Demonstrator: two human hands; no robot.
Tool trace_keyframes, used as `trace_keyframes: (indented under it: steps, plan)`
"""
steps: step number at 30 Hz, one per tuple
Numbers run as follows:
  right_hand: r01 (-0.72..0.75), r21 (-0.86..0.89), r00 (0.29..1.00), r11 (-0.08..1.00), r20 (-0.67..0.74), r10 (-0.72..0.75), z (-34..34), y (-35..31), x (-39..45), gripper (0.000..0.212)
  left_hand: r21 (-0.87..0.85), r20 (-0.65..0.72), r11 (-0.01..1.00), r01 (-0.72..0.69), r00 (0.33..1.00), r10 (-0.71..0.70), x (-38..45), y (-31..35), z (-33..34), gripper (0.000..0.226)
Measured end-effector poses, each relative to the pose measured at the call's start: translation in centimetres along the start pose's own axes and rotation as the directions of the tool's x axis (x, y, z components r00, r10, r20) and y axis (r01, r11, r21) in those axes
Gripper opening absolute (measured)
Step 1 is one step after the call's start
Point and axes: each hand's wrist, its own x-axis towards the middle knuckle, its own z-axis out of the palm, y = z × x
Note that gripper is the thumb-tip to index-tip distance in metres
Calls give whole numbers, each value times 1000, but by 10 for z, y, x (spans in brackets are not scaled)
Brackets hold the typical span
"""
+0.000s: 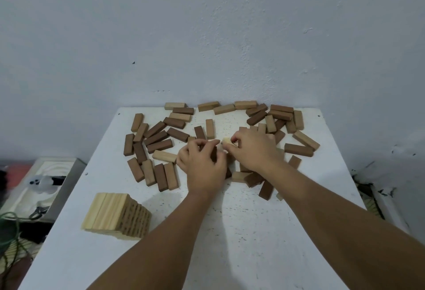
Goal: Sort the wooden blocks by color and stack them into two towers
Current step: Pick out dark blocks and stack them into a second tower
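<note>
Left hand: the left hand (202, 163) reaches in over the middle of the table (253, 232), palm down, fingers curled around dark blocks (215, 154) that are mostly hidden under it; how many it holds cannot be told.
Right hand: the right hand (253, 149) lies just beside the left one, its thumb and fingers pinching the end of a pale block (226, 141) between the two hands.
Light tower: a tower of pale blocks (115, 215) stands near the table's left edge, toward the near side, well apart from the loose pieces; its top layer shows pale blocks set side by side.
Loose blocks, left: a mixed scatter of dark and light blocks (151, 149) lies flat between the left edge and the hands.
Loose blocks, far edge: more pieces (227, 107), mostly pale, line the far edge against the wall (207, 36).
Loose blocks, right: another mixed heap (282, 121) sits toward the far right corner, some pieces overlapping.
Near the right forearm: one dark block (266, 190) lies close to the right forearm, with a few more partly hidden under the wrist.
Surroundings: a green cord (10, 227) and other clutter lie on the floor past the left edge.
</note>
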Motion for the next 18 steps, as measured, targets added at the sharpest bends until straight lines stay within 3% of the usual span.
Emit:
trace_keyframes:
  steps: [3,5,8,14,18]
  plan:
    - [-18,102,1000,995,24,16,1,6,-1,51,56,25,998,-36,999,35,-1,0,2,33]
    - [-20,124,999,992,-25,23,-2,13,-2,44,65,43,997,-46,998,43,0,0,3,37]
    - [22,79,996,997,-84,-16,-4,26,-4,23,97,65,991,-91,994,85,0,-2,4,38]
    - [27,55,999,998,-29,-25,-3,40,-18,28,77,55,994,-81,996,77,1,-3,5,39]
    - [7,33,996,999,-93,-4,-3,45,-25,33,149,113,980,-130,987,114,1,0,3,63]
